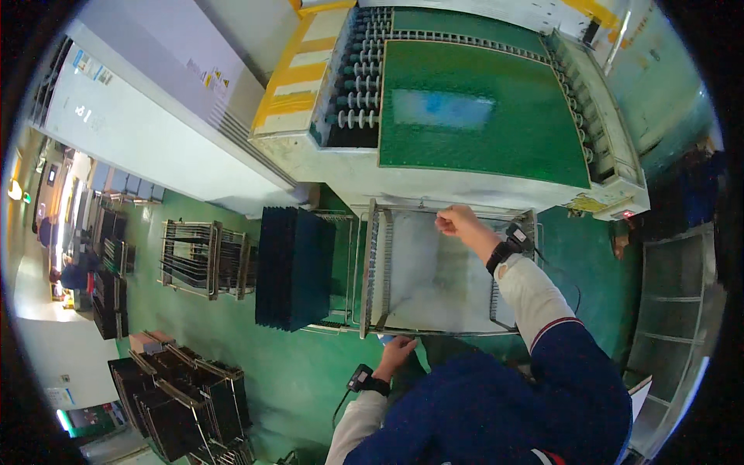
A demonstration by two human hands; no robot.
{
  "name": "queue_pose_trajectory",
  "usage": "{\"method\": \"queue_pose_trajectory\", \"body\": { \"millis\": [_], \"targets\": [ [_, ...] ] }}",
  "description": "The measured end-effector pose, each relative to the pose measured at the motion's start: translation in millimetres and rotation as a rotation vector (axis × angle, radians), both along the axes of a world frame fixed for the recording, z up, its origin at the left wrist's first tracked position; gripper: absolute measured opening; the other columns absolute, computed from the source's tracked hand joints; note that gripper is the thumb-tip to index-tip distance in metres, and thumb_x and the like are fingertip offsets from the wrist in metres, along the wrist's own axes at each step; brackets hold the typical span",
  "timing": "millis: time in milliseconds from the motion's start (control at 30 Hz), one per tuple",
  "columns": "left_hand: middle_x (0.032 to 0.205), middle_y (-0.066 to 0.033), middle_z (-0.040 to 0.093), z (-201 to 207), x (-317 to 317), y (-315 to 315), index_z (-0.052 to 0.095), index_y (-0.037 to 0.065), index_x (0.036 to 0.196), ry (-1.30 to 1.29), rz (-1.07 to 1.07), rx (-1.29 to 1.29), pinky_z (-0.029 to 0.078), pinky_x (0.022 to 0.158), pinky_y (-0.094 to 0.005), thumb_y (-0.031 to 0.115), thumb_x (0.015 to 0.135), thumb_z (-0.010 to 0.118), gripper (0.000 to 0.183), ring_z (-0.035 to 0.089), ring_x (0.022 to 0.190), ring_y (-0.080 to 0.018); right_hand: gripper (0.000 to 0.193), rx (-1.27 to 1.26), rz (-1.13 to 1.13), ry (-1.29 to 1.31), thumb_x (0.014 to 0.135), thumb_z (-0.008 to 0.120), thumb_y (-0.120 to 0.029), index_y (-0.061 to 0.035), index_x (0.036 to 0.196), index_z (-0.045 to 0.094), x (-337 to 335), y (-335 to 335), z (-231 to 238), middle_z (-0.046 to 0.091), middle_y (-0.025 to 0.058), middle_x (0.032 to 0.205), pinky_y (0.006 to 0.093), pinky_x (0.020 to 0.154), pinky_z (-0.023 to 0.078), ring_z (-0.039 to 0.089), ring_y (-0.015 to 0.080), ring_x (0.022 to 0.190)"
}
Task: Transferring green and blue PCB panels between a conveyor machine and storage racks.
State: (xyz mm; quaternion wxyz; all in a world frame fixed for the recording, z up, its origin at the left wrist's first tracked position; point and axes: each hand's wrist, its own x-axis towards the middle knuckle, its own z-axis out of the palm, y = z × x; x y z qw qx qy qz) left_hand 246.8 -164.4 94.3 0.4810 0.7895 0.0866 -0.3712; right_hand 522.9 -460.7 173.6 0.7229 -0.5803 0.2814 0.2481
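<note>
The metal rack [367, 267] stood right in front of you, between your body and the roller conveyor [349, 170]. Your right grip [459, 222] was over its far edge, fingers bent inward; I could not tell whether they were pressed together or pinching anything. Your left grip [397, 353] was at the near edge, toward the left corner; whether it closed on the bar or only touched it, I could not tell. Your right forearm [532, 294] crossed the rack's right side, hiding part of it. A large green board [484, 139] lay on the conveyor. Dark panels [293, 267] stood on edge near the rack's left, another rack [213, 260] farther left.
</note>
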Motion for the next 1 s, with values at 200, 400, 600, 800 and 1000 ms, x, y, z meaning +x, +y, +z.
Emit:
{"method": "queue_pose_trajectory", "body": {
  "millis": [200, 400, 600, 800, 1000],
  "targets": [
    [0.078, -0.0184, 0.064, -3.1, -2.8, -7.2, 0.065, -0.001, 0.084, -0.062, -0.035, 0.075, 0.048, 0.069, -0.0386, 0.042, 0.076, 0.067, 0.044, 0.062, 0.076, -0.0315, 0.027, -0.698, 0.187, -0.202, 0.076, 0.063, -0.029, -0.0039, 0.087, 0.063, 37.4, 23.8, -57.4, 0.065, 0.0122, 0.085, 0.0368, 0.068, 0.049, 0.063, 0.0249, 0.077],
    [0.075, -0.0208, 0.062, 11.8, 2.8, -43.1, 0.063, 0.001, 0.078, -0.178, -0.106, 0.146, 0.046, 0.067, -0.0479, 0.046, 0.085, 0.05, 0.047, 0.059, 0.073, -0.0407, 0.041, -1.09, 0.275, -0.435, 0.077, 0.058, -0.038, -0.0055, 0.102, 0.062, 51.4, -22.2, -113.2, 0.063, 0.0186, 0.098, 0.0434, 0.079, 0.046, 0.059, 0.0366, 0.094],
    [0.077, -0.0209, 0.062, 4.9, -21.1, -16.1, 0.062, 0.001, 0.083, -0.066, 0.12, 0.259, 0.046, 0.067, -0.0481, 0.039, 0.086, 0.048, 0.041, 0.059, 0.075, -0.0395, 0.039, -1.229, 0.554, -0.394, 0.082, 0.054, -0.039, -0.0061, 0.103, 0.059, 52.5, 73.5, -71.5, 0.061, 0.0171, 0.103, 0.046, 0.079, 0.044, 0.056, 0.037, 0.097],
    [0.077, -0.0185, 0.063, 6.6, -30.9, -26.2, 0.065, 0.003, 0.091, 0.033, 0.029, 0.111, 0.048, 0.068, -0.0439, 0.037, 0.086, 0.048, 0.039, 0.061, 0.071, -0.0356, 0.029, -1.285, 0.581, -0.606, 0.08, 0.054, -0.03, -0.0037, 0.092, 0.058, 55.9, 20.7, -138.1, 0.06, 0.0183, 0.091, 0.0506, 0.072, 0.042, 0.055, 0.0386, 0.091],
    [0.072, -0.0173, 0.062, -15.7, -53.3, -21.3, 0.062, -0.002, 0.081, 0.083, 0.177, -0.057, 0.049, 0.062, -0.0409, 0.037, 0.088, 0.048, 0.042, 0.061, 0.062, -0.0308, 0.025, -1.296, 0.641, -0.615, 0.075, 0.058, -0.025, 0.0006, 0.074, 0.058, 55.6, 48.2, -128.3, 0.059, 0.0223, 0.079, 0.0477, 0.065, 0.042, 0.056, 0.041, 0.076]
  ]
}}
